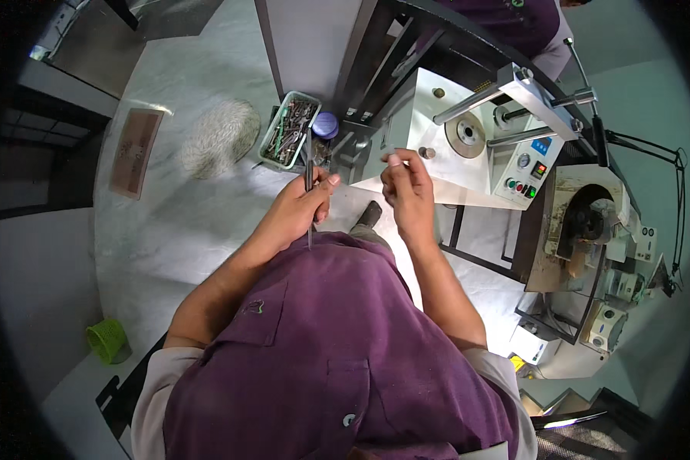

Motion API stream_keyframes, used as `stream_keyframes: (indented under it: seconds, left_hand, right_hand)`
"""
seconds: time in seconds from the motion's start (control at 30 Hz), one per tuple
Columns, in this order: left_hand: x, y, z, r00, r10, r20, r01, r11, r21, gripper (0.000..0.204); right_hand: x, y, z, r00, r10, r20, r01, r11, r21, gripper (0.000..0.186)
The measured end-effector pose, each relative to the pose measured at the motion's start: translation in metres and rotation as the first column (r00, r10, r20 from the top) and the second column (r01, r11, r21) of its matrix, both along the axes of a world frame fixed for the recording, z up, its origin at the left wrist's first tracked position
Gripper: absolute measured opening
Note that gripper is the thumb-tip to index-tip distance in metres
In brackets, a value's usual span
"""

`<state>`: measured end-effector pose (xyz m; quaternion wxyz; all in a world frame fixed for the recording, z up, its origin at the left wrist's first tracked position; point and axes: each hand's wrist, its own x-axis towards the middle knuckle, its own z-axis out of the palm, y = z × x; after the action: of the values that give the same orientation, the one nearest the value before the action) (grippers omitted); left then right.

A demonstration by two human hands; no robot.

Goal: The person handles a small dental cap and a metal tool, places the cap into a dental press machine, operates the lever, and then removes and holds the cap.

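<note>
My left hand [303, 203] is closed around a long, thin metal tool [309, 169], held upright in front of my purple apron. My right hand [406, 192] is pinched at fingertip height beside the white machine, on a small pale piece [389, 155] that I cannot make out. The machine [448, 92] has steel posts, a lever, a round metal disc [464, 130] and a control panel with coloured buttons [523, 188]. Beyond my left hand, a pale green tray [273, 146] full of small metal tools sits next to a round purple container [326, 124].
A round woven mat [215, 138] and brown mat [134, 149] lie left. A green basket [107, 341] is lower left. Right stand another workbench with an opening [586, 207], small devices [606, 326] and a jointed lamp arm [678, 207]. Another person in purple [514, 23] is behind the machine.
</note>
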<state>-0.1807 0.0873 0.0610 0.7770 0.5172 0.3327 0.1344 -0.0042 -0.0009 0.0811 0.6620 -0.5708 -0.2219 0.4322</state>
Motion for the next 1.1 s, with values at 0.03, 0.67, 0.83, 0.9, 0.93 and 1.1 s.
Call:
stream_keyframes:
  seconds: [0.03,0.67,0.83,0.9,0.93,1.1]
  left_hand:
    - [0.000,-0.002,0.004,0.999,0.034,-0.039,-0.034,0.999,0.023,0.031]
    - [0.005,-0.014,0.016,0.999,0.006,0.044,-0.022,0.931,0.364,0.034]
    - [0.005,-0.016,0.022,0.999,-0.007,-0.038,0.021,0.920,0.391,0.032]
    - [0.004,-0.017,0.024,0.999,0.001,-0.043,0.015,0.923,0.383,0.031]
    - [0.004,-0.017,0.026,0.999,-0.001,-0.044,0.018,0.920,0.391,0.031]
    - [0.000,-0.015,0.026,0.999,-0.008,-0.044,0.026,0.908,0.419,0.028]
  right_hand:
    - [0.002,-0.001,0.000,0.976,0.111,0.190,-0.097,0.992,-0.079,0.025]
    - [0.004,-0.015,0.031,0.617,0.246,0.748,-0.146,0.969,-0.199,0.019]
    - [0.003,-0.011,0.036,0.501,0.141,0.854,-0.122,0.988,-0.091,0.020]
    - [0.005,-0.009,0.035,0.381,0.100,0.919,-0.134,0.990,-0.052,0.021]
    - [0.006,-0.008,0.035,0.254,0.052,0.966,-0.151,0.988,-0.014,0.023]
    - [0.002,-0.010,0.033,0.325,0.117,0.938,-0.086,0.992,-0.093,0.028]
